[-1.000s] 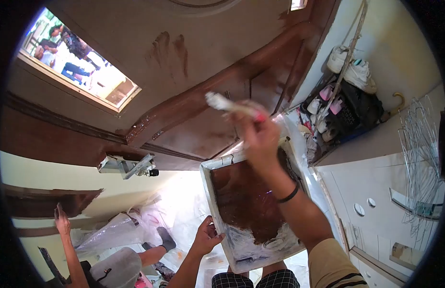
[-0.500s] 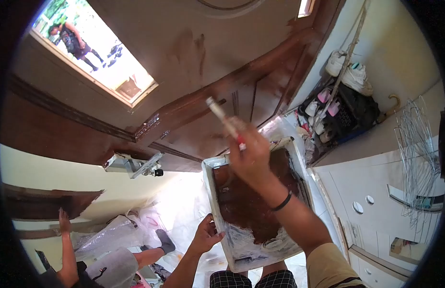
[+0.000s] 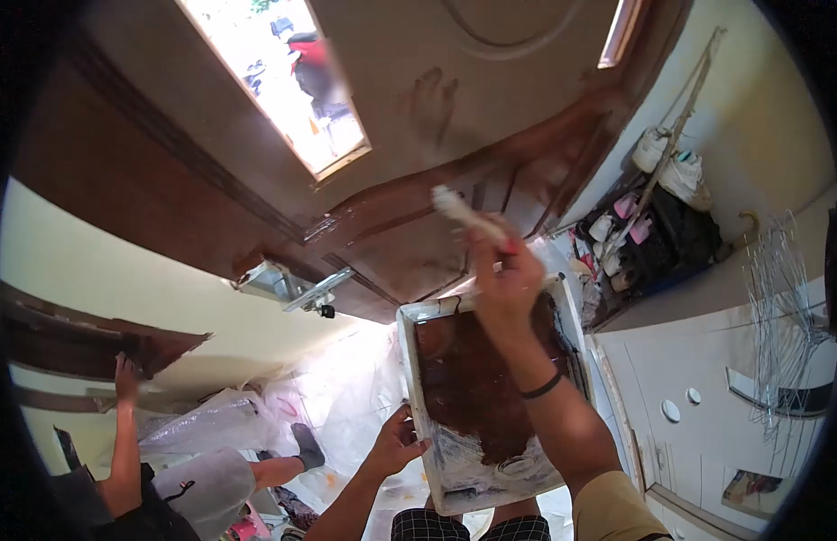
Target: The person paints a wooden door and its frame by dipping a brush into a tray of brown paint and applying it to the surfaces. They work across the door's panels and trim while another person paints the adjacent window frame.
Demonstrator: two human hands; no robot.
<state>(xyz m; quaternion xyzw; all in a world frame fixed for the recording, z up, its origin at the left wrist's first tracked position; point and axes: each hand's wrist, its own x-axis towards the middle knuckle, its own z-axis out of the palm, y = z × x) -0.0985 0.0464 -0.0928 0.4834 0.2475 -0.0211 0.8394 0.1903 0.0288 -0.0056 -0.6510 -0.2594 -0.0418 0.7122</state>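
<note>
My right hand [image 3: 509, 279] is closed around a paintbrush [image 3: 464, 212], raised in front of the brown door [image 3: 382, 117]. Pale and blurred, the brush points up and left, with a red part by my fingers; I cannot make out whether it touches the door. Below it is a white paint tray [image 3: 424, 451] with brown paint [image 3: 473, 370] spread over its bottom. My left hand [image 3: 396, 442] grips the tray's left rim, thumb on the near side. Wet-looking streaks show on the door's lower moulding.
At left, another person's hand [image 3: 127, 379] touches a brown panel on the wall. A metal door handle [image 3: 297, 293] juts out nearby. Plastic sheeting [image 3: 346, 379] covers the floor. To the right stand a shoe rack [image 3: 671, 239], wire hangers [image 3: 784, 316] and a white cabinet [image 3: 653, 361].
The view has shifted, so the door and tray appear farther right. My right hand still holds the brush in front of the door. Outside the door's window, a different, blurred figure shows.
</note>
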